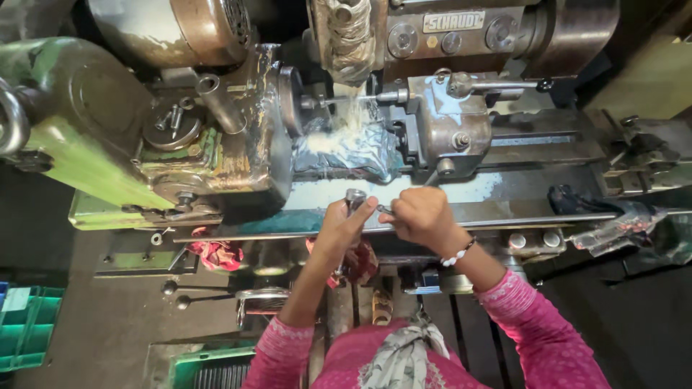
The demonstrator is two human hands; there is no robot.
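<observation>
My left hand (342,225) grips a small shiny metal cylinder (355,196) at the front edge of a grinding machine's bed (447,189). My right hand (422,215) is closed around a thin metal tool whose tip (382,209) touches that cylinder. A white bead bracelet (458,254) sits on my right wrist, and both sleeves are pink. Behind my hands, milky coolant (351,112) pours over a thin spindle (353,99) held between the green headstock (216,144) and the grey tailstock (450,126).
A long steel rail (519,218) runs across the machine front. Red rags (215,253) hang below it. A green crate (25,328) stands at the lower left on the floor. Crumpled plastic and a dark cloth (613,220) lie at the right. A lever (504,85) sticks out from the tailstock.
</observation>
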